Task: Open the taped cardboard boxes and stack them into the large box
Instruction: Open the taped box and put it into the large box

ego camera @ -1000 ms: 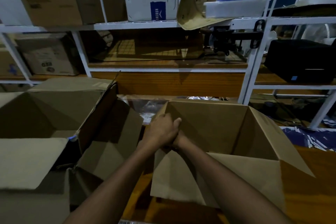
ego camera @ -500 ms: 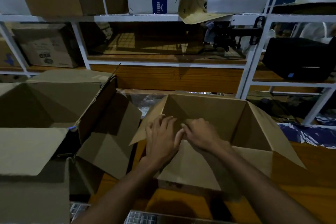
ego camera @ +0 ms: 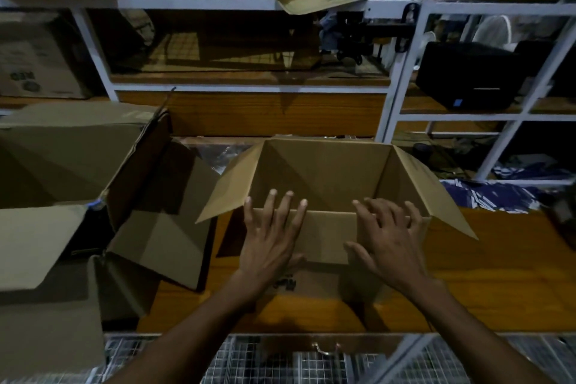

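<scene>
An opened brown cardboard box [ego camera: 327, 171] stands on the wooden shelf [ego camera: 486, 262] in front of me, its flaps spread outward. My left hand [ego camera: 269, 238] lies flat with straight fingers on the near flap, which is folded down over the box's front. My right hand [ego camera: 386, 237] presses the same flap with spread fingers, further to the right. A large open box [ego camera: 53, 159] stands at the left with its flaps hanging out.
White metal racking [ego camera: 402, 72] rises behind the box, with more cartons and a black device [ego camera: 467, 75] on its shelves. Blue printed sheets [ego camera: 492, 196] lie at the right. A wire-mesh shelf [ego camera: 280, 362] runs below the wooden shelf's edge.
My hands were together at the box's left corner. They have moved apart along the near flap and pushed it down flat against the front. The view has tilted downward.
</scene>
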Available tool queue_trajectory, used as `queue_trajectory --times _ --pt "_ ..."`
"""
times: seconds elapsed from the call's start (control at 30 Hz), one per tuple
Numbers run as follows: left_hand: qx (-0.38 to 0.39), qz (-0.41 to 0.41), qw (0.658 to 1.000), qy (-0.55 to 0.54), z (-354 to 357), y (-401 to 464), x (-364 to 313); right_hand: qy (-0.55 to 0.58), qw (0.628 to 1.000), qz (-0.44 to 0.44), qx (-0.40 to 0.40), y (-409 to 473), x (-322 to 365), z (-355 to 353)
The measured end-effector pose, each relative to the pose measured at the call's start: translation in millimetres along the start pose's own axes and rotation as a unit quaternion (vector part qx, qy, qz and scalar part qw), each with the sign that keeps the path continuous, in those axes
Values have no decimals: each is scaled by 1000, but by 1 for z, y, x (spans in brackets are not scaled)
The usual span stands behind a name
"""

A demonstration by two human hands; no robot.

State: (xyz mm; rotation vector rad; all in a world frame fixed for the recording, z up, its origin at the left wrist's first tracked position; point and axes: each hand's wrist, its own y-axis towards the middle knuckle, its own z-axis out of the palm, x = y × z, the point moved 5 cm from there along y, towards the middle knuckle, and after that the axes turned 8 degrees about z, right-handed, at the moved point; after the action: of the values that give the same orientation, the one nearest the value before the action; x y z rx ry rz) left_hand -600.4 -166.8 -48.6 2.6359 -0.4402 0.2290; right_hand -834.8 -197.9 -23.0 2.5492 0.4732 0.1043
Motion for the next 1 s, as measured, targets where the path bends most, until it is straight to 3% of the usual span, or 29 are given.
queue_trajectory --times 0.17,0.43,0.73,1.0 --pt "-3 -12 1000 -6 5 -2 0 -35 998 43 25 -15 -21 2" --pt "-2 -46 999 -21 9 -6 10 63 992 107 1 -19 -50 5" --pt "8 -80 996 -41 14 -12 14 117 988 101 6 -19 -53 16" --pt "-32 -121 989 -80 7 -16 7 128 987 96 -5 -19 -53 22"
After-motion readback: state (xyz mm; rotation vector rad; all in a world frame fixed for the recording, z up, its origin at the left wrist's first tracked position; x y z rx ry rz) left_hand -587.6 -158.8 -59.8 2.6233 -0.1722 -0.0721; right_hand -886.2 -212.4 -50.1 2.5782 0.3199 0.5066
